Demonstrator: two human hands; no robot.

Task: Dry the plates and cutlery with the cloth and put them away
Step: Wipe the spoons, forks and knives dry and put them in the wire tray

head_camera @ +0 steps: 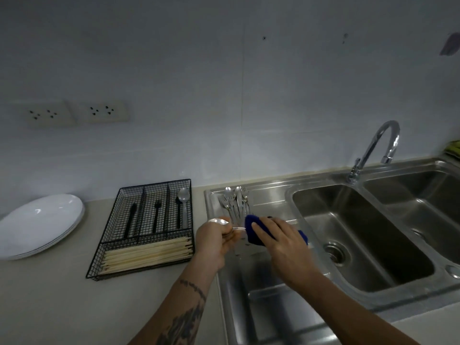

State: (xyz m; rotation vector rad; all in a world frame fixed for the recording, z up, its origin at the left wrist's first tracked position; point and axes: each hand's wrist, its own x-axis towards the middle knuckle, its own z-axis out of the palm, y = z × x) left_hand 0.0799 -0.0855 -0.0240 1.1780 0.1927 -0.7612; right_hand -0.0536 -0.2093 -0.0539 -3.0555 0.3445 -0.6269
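From my head camera: my left hand (216,239) pinches a spoon (219,221) by its bowl so my right hand (278,241), closed around the blue cloth (250,226), can wipe its handle. Wet cutlery (235,200) waits on the steel drainboard (268,202); wire tray (124,245) and plates (39,222) sit left on the pale counter (49,295).

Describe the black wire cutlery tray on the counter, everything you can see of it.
The black wire cutlery tray is a rectangular mesh basket lying flat on the pale counter, between the stacked white plates and the sink's draining board. Three long rear compartments hold dark-handled cutlery; the rightmost also holds a silver spoon. The wide front compartment is packed with pale chopsticks laid crosswise. Neither hand touches it.
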